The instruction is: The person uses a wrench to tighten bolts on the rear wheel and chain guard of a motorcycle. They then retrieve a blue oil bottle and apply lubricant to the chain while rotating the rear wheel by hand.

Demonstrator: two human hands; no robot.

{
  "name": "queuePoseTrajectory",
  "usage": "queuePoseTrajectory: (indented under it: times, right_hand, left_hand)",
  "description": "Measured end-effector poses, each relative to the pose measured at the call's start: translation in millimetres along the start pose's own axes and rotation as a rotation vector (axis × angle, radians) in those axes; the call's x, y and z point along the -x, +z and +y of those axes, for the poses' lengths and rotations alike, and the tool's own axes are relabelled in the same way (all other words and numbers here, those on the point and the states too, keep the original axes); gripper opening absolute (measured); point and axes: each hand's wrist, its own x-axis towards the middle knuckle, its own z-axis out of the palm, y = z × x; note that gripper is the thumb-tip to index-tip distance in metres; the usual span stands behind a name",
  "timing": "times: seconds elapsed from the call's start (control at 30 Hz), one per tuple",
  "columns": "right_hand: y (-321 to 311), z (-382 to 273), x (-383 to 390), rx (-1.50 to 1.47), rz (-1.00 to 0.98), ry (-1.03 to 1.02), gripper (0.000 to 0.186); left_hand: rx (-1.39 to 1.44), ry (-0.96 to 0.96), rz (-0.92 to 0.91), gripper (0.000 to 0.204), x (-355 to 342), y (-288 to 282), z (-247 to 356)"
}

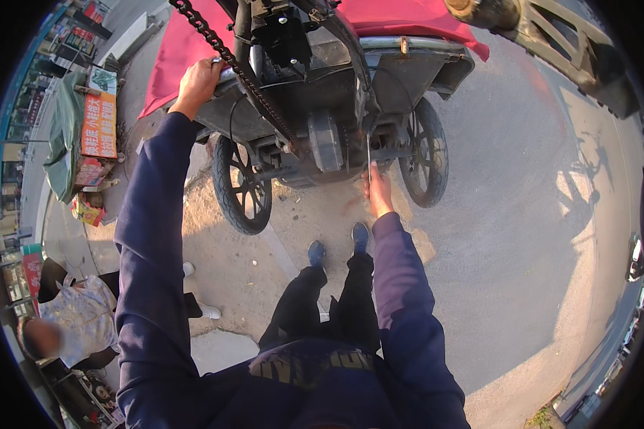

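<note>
My left hand point(196, 89) grips the metal edge rail point(421, 45) of a tipped-up cart draped in red cloth point(166, 53). My right hand point(378, 187) is closed on a thin metal tool point(369, 150) held upright at the dark underside, beside a round housing point(325, 141). A chain point(219, 46) runs down to that housing area, with black cables alongside. Two spoked wheels point(242, 216) hang at either side of the axle, the second one point(431, 161) right of my right hand. The tool's upper end is hard to make out.
A person point(79, 322) in a patterned top is at the lower left. A stall under green tarp point(68, 143) with an orange banner point(99, 125) stands left. A large metal frame part point(551, 43) juts in at upper right. Pavement point(501, 272) surrounds my feet; cars line the far right.
</note>
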Motion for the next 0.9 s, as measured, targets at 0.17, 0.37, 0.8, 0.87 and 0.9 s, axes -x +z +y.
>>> queuePoseTrajectory:
  times: [0.17,0.37,0.8,0.87,0.9]
  right_hand:
    - [4,3,6,0.206,0.026,0.023,0.055]
    - [-9,14,-5,0.385,0.089,-0.020,0.058]
    - [-16,-17,-61,1.095,0.144,0.293,0.074]
    - [-87,-68,-64,0.180,-0.285,0.765,0.051]
    - [-106,-70,-72,0.186,-0.170,0.799,0.047]
  left_hand:
    - [0.167,-0.263,-0.130,0.055,-1,3,-12]
    - [0.206,-0.165,-0.121,0.059,-3,8,-12]
    - [0.064,-0.223,-0.093,0.050,13,8,-12]
    - [0.119,-0.219,-0.118,0.048,10,4,-7]
    - [0.160,-0.165,0.022,0.046,8,16,-6]
